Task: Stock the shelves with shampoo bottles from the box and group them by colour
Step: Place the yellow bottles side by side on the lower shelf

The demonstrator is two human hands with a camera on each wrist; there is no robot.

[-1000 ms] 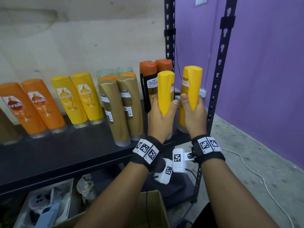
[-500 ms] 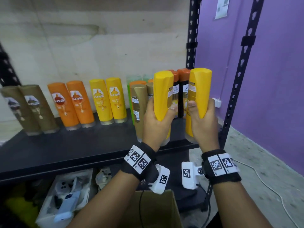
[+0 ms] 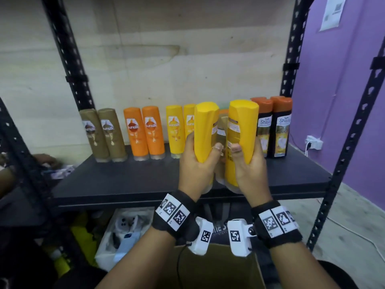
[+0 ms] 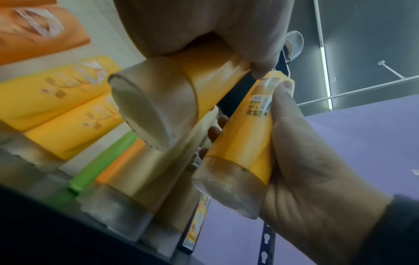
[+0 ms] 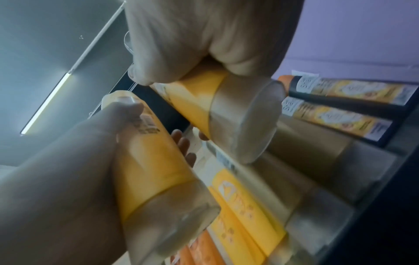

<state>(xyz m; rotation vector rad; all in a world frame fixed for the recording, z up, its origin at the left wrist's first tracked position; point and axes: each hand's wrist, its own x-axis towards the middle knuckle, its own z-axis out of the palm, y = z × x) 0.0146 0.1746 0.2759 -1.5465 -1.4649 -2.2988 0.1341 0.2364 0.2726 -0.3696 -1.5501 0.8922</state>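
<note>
On the shelf [image 3: 129, 184], beyond the fingers, bottles stand in pairs: brown bottles [image 3: 103, 135], orange bottles [image 3: 143, 132], yellow bottles [image 3: 177, 130], dark bottles [image 3: 275, 127]. Gold bottles [image 3: 220, 130] stand directly behind the hands. The left hand [image 3: 196, 170] grips the left yellow bottle [image 3: 205, 130]; the right hand [image 3: 249, 165] grips the right yellow bottle [image 3: 241, 128]. Both held bottles are upright, clear caps down, above the shelf's front edge.
</note>
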